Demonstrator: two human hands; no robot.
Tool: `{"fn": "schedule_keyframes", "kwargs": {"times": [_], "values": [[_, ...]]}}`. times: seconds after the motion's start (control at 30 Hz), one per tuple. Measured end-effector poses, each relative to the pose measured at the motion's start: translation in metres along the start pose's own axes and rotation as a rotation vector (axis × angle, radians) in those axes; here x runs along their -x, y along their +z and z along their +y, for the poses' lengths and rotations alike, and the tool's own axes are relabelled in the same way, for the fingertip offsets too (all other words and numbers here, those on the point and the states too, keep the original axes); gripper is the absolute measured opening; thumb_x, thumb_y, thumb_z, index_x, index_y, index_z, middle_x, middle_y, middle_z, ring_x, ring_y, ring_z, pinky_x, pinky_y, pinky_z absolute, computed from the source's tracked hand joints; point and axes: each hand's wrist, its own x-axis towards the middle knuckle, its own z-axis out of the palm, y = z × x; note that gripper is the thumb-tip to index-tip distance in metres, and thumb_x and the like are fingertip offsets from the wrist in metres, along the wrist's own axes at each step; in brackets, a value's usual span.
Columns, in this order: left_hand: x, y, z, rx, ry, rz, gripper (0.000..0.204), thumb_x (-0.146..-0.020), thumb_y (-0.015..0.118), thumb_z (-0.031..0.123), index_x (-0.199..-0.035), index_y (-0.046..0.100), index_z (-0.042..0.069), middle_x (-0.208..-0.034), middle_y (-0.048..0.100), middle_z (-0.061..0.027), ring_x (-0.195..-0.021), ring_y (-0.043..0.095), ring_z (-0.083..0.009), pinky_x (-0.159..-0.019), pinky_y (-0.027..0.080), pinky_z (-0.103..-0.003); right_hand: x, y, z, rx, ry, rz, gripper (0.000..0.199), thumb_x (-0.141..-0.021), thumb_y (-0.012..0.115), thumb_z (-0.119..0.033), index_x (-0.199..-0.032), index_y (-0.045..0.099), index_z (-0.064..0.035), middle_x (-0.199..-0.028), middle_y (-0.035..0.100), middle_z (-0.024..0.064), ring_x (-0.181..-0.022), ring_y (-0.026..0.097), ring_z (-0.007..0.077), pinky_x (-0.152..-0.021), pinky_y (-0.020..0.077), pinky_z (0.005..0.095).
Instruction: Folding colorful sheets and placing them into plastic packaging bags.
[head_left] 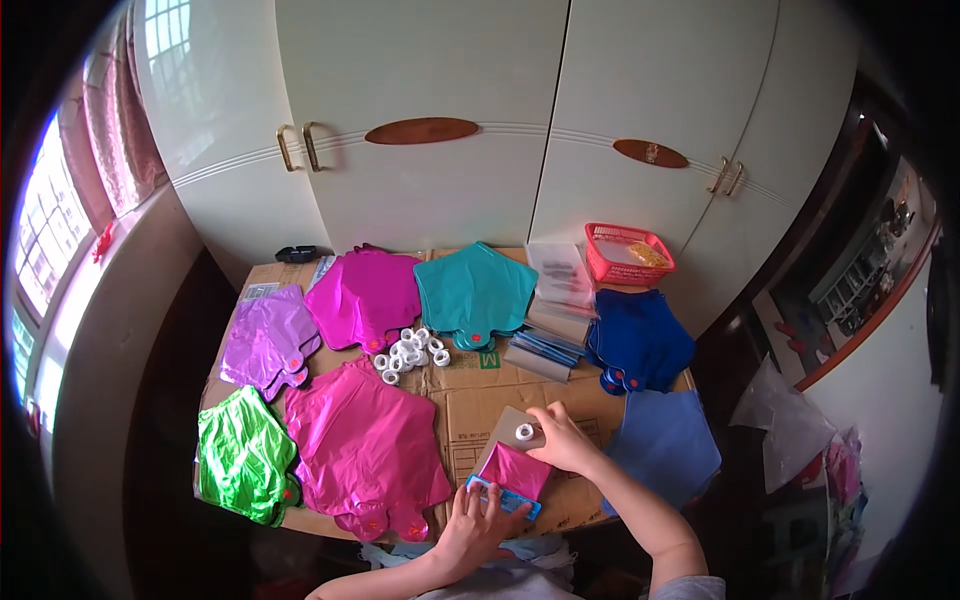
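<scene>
One left hand flat on one blue strip, right hand (grip unclear) beside one white ring.

Head-height fisheye view down onto cardboard

We have bare tabletop in the middle, bounded by large pink sheets on the left, white rings far left, blue packets far right, our right hand and a folded pink packet nearer.
</scene>
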Motion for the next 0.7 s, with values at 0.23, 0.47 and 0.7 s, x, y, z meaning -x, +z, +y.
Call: {"fn": "schedule_keyframes", "kwargs": {"times": [0.23,0.47,0.7], "values": [[0.0,0.0,0.001,-0.01,0.01,0.007,0.092,-0.061,0.068,0.066,-0.14,0.035,0.033,-0.128,0.04,-0.0256,-0.11,0.046,-0.0455,-0.091,0.04,-0.06,-0.003,-0.013,0.003,-0.243,0.006,-0.407,0.024,-0.077,0.067,-0.008,-0.099,0.063,-0.0011,-0.096,0.058,0.0097,-0.086,0.062,0.0212,-0.08,0.0505,0.0328],[0.0,0.003,0.0,0.021,0.001,0.028,0.095,-0.061,0.07,0.062,-0.143,0.03,0.033,-0.127,0.041,-0.0259,-0.11,0.047,-0.047,-0.096,0.037,-0.059,-0.002,-0.013,0.003,-0.439,0.143,-0.55,0.017,-0.085,0.059,-0.008,-0.101,0.062,-0.001,-0.095,0.065,0.0099,-0.087,0.062,0.0142,-0.077,0.0492,0.0273],[-0.001,0.001,-0.001,0.023,0.009,0.062,0.089,-0.063,0.07,0.061,-0.141,0.035,0.034,-0.125,0.042,-0.0254,-0.106,0.049,-0.0448,-0.092,0.04,-0.058,0.002,0.01,0.021,-0.803,0.296,-0.511,0.022,-0.091,0.06,-0.019,-0.103,0.062,-0.0006,-0.094,0.068,0.0083,-0.084,0.062,0.0116,-0.076,0.0483,0.0261]]}}
